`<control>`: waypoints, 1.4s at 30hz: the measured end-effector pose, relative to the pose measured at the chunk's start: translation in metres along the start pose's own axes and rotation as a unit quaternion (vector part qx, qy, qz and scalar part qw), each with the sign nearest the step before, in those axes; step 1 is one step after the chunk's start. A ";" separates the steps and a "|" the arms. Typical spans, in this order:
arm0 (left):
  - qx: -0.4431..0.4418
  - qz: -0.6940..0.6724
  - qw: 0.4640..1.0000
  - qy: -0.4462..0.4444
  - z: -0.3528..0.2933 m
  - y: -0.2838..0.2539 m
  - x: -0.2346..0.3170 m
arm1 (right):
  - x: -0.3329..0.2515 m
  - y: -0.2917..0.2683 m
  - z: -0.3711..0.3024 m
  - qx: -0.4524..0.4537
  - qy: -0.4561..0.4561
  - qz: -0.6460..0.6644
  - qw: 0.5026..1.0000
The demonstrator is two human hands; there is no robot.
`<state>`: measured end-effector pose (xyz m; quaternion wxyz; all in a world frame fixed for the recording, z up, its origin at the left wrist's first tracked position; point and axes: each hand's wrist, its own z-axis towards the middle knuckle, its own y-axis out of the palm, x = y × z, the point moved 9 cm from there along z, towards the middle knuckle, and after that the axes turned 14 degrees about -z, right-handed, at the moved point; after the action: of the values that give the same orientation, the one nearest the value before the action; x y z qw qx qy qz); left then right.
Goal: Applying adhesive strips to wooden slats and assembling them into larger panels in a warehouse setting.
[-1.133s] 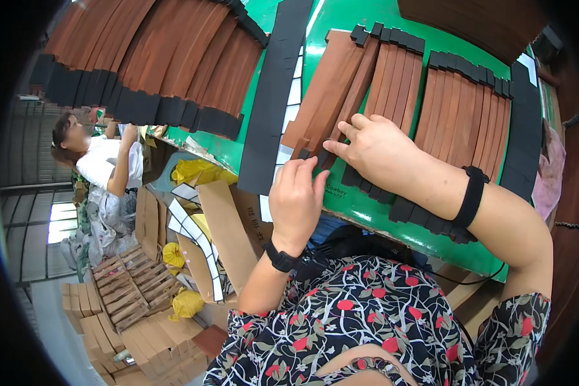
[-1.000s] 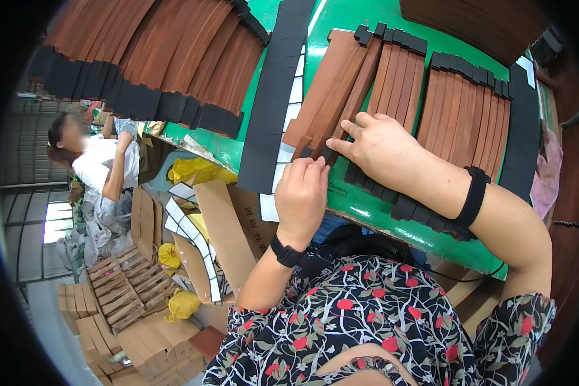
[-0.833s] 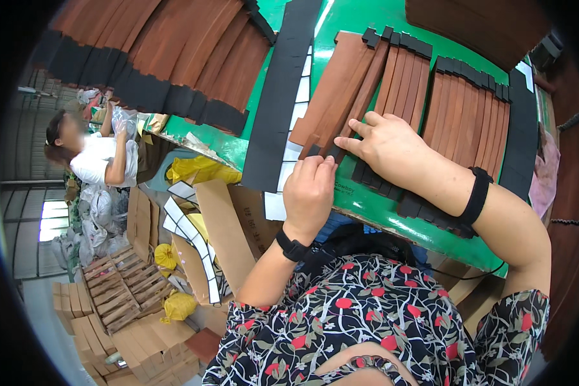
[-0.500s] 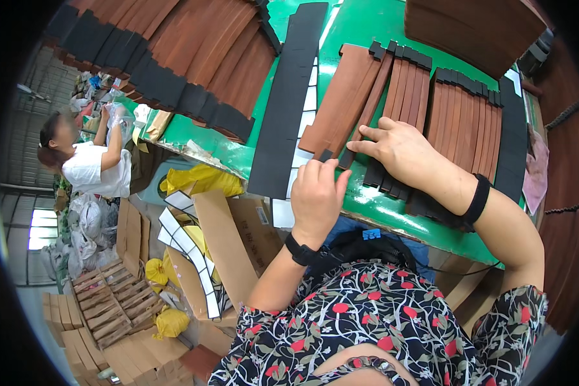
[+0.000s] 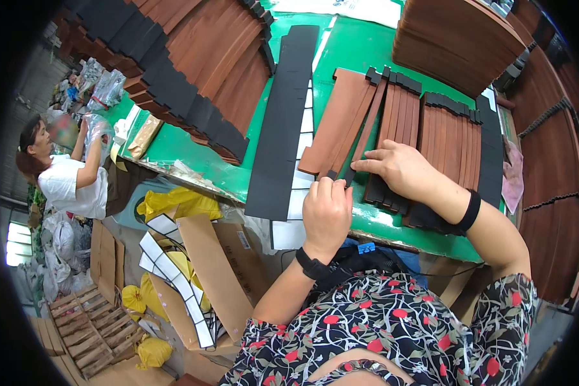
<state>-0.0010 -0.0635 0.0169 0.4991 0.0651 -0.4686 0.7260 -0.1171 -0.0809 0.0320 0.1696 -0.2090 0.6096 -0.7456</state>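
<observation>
My left hand (image 5: 328, 212) is closed in a pinch at the near ends of brown wooden strips; its fingertips hide whatever is between them. Just above its knuckles is the black near end of a narrow brown strip (image 5: 368, 125) that lies slanted and apart from the others. My right hand (image 5: 405, 170) has its fingers stretched leftward, with a fingertip at this strip's near end. Its palm rests over a row of black-tipped strips (image 5: 401, 112). To the left lies a wider brown board (image 5: 341, 119) with a stepped edge.
A second row of strips (image 5: 453, 135) lies at right, beside a black sheet (image 5: 491, 154). A long black panel (image 5: 283, 122) and big brown stacks (image 5: 206, 58) are at left. Another stack (image 5: 457, 45) stands far right on the green table (image 5: 360, 45). A person (image 5: 77, 167) handles clear plastic at left.
The view has shifted, so the table sits lower. My left hand's fingers have curled into a tighter pinch near the strip ends. The narrow strip now stands apart from the board beside it.
</observation>
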 end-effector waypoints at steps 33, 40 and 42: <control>-0.419 -0.051 0.904 0.064 0.025 0.071 0.031 | 0.069 -0.013 -0.166 0.056 0.289 0.356 0.887; -0.442 -0.061 0.889 0.100 0.023 0.072 0.032 | 0.078 0.000 -0.168 0.055 0.276 0.386 0.879; -0.435 -0.060 0.894 0.090 0.025 0.071 0.032 | 0.078 0.003 -0.168 0.058 0.275 0.392 0.876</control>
<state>-0.0821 -0.0653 0.0048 0.5602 -0.1957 -0.6859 0.4211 -0.2709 0.0201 0.0090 0.2858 0.2708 0.6196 -0.6790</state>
